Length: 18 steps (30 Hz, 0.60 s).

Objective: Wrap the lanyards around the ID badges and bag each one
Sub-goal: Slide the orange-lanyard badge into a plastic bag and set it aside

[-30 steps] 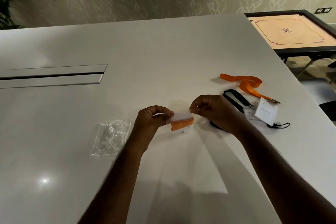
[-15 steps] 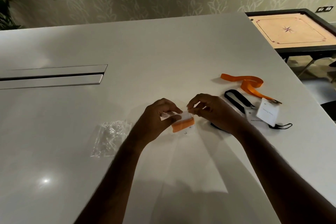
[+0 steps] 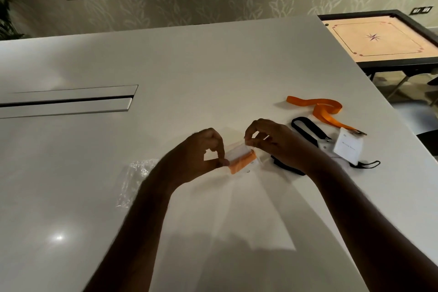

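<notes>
Clear plastic bag [image 3: 239, 149] pinched at both ends: left hand [image 3: 201, 156] on the near-left edge, right hand [image 3: 272, 142] on the far-right edge, both clamped on the film, held just above the tabletop [image 3: 189, 73]. Inside, orange bundle [image 3: 241, 165], a badge wound in its lanyard, sitting low in the bag; small metal ring visible just below it. Probable step: closing the bag mouth. For a clean seal, best to keep the bundle pushed well down, draw the edges taut and level, then press along the strip from one end to the other; slack film likely to wrinkle and leave a gap. Whether the mouth is already shut cannot be told.

Right of the hands: black lanyard [image 3: 308, 129] with its card partly hidden, and a white badge [image 3: 348, 147] clipped to a loose orange lanyard [image 3: 317, 106], both unwrapped. Left of the hands: heap of spare bags [image 3: 135, 175]. Beyond the tabletop's right edge: carrom board [image 3: 379, 38].
</notes>
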Tool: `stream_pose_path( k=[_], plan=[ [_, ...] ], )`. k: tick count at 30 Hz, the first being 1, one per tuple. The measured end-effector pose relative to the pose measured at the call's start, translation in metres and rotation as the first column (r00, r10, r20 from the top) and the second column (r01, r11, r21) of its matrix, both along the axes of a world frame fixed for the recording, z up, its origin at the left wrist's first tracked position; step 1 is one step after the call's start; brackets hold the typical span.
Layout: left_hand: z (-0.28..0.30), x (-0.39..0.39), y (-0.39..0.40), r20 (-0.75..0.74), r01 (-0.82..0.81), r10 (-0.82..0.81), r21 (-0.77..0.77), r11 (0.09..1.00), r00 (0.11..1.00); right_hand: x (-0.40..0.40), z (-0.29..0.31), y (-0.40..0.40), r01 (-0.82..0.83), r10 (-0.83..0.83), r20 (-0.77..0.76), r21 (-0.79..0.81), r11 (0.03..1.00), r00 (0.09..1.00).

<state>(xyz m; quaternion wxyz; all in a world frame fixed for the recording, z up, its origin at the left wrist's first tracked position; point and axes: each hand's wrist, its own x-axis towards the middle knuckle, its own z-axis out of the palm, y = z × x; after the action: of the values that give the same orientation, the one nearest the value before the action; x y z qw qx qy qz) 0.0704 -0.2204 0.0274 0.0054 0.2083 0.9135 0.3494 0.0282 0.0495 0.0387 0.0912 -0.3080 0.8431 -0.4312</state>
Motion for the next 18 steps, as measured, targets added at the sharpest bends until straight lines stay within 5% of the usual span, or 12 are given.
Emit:
stream_pose_path(
  k=[12,18],
  plan=[
    [0.0104,-0.0002,-0.0076,0.054,-0.014,0.02,-0.116,0.993,0.998,-0.002,0.0003,-0.0032,-0.006,0.006,-0.013,0.025,1.0,1.0],
    [0.0073,0.0069,-0.0096,0.041,-0.179,0.176,0.056,0.982,0.983,-0.0014,-0.0037,0.0007,0.089,-0.087,0.059,-0.036,0.995,0.995]
  ],
)
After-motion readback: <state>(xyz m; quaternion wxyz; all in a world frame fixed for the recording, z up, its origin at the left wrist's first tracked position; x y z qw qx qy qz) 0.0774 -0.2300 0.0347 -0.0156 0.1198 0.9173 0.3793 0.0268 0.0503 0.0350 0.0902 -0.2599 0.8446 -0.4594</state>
